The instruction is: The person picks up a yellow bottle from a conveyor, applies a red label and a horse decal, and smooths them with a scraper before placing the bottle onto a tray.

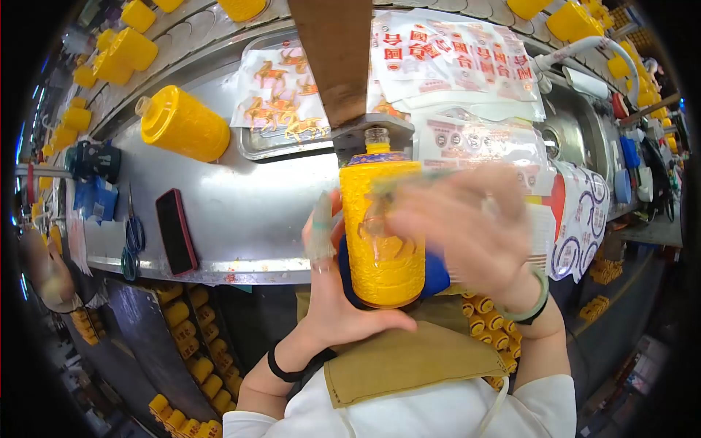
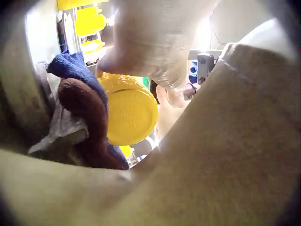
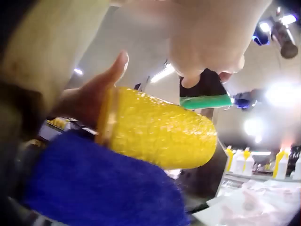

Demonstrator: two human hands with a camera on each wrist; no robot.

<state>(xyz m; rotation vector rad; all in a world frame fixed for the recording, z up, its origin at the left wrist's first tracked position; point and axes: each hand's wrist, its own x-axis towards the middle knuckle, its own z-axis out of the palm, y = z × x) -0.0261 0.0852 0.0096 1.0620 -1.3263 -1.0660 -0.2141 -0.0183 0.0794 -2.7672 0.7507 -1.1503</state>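
A yellow bottle [image 1: 380,277] with a clear glass neck leans over a blue cloth [image 3: 108,183], a horse picture on its front. My left hand [image 1: 336,292] holds it from the left side and base, thumb stretched under the bottom; the fingers wear pale covers. Blurred by motion, my right hand [image 1: 475,226] is at the bottle's upper right front. In the right wrist view the right hand [image 3: 207,42] pinches a dark scraper with a green edge [image 3: 207,101] beside the bottle [image 3: 164,132]. The left wrist view shows the bottle's round base [image 2: 131,115].
Another yellow bottle [image 1: 186,124] lies on the metal table [image 1: 270,248] at the left, near a phone [image 1: 177,232] and scissors [image 1: 131,241]. Horse sheets [image 1: 281,95] lie on a tray; red-printed sheets [image 1: 453,58] lie at right, before a sink [image 1: 562,131]. A brown post stands behind the bottle.
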